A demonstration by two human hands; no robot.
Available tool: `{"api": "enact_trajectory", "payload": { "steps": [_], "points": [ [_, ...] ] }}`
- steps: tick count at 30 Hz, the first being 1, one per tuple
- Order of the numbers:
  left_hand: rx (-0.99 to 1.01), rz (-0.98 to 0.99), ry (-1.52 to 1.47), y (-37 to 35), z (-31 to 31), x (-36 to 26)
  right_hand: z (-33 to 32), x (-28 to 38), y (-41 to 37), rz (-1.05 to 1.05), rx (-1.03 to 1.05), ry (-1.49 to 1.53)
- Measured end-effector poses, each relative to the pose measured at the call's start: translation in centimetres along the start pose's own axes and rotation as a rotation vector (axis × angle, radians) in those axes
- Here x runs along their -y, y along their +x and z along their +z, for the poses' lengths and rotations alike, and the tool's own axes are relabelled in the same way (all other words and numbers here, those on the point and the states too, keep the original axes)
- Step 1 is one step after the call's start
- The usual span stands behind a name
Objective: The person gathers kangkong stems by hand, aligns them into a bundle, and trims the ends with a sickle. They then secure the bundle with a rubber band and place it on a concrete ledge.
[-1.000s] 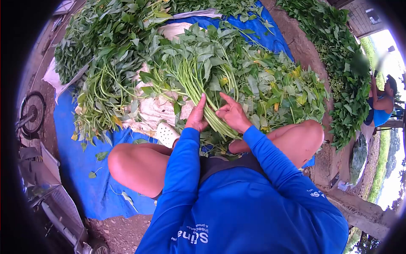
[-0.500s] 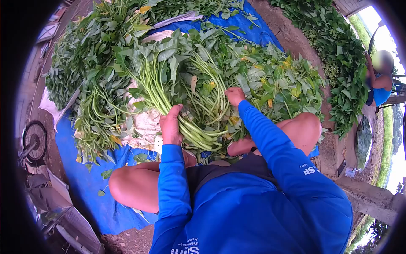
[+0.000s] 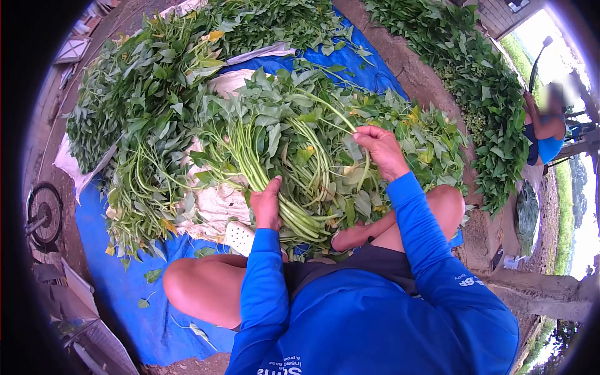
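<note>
Evidently the left hand (image 3: 267, 206) is wrapped firmly round a thick bundle of green stems (image 3: 249, 153), the thumb lying over them, with the leafy ends fanned away from the body and the bare ends curving back toward the lap. The right hand (image 3: 382, 149), held apart from it, has thumb and fingers pinched on a long stem (image 3: 336, 114) — one, perhaps two, I cannot tell — which passes through the grip, its lower end hanging beneath the fingers.

My reading is that the step in hand is picking stems singly and adding them to the bundle. The next move would call for bringing the pinched stem across, laying it leaf-end with leaf-end, and easing the left thumb just enough to admit it without letting the others slip.

Between the hands lie loose stems (image 3: 320, 153) in a tangle, and to the right more loose leaves (image 3: 431, 140), some yellowing. Farther left a big heap of greens (image 3: 147, 103) rises beyond a pale cloth (image 3: 219, 209), all on a blue tarp (image 3: 115, 256). Another person (image 3: 549, 132) sits well off at the right, beside a long bank of foliage (image 3: 494, 119).
</note>
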State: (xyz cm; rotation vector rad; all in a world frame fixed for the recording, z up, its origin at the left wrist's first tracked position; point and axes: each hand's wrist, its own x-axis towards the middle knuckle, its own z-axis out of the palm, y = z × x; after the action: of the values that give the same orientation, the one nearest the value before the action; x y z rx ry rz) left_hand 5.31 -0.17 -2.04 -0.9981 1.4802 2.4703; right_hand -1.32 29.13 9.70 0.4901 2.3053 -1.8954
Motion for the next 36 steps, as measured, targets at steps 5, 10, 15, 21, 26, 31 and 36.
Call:
{"api": "enact_trajectory", "payload": {
  "steps": [5,10,15,21,26,31,36],
  "points": [
    [0.066,-0.002,-0.07,-0.1,0.2,0.4,-1.0,3.7,-4.3,-0.273,-0.099,-0.055],
    [0.08,-0.005,-0.087,-0.1,0.4,0.8,1.0,4.6,-6.3,-0.569,-0.299,-0.439],
    [0.178,-0.057,-0.205,-0.7,0.4,1.3,6.6,-0.2,-8.0,-0.689,-0.17,-0.587],
    [0.179,-0.132,-0.242,1.4,-2.0,4.9,11.1,-8.5,-11.1,-0.363,0.266,-0.526],
    [0.183,-0.149,-0.23,0.9,-2.2,4.7,11.6,-9.9,-11.6,-0.358,0.334,-0.591],
    [0.145,-0.102,-0.24,1.5,-2.2,3.2,8.4,-8.6,-11.8,-0.334,0.398,-0.546],
    [0.155,-0.047,-0.24,2.0,-1.3,2.9,6.6,-4.5,-12.3,-0.233,0.318,-0.636]
  ]
}}
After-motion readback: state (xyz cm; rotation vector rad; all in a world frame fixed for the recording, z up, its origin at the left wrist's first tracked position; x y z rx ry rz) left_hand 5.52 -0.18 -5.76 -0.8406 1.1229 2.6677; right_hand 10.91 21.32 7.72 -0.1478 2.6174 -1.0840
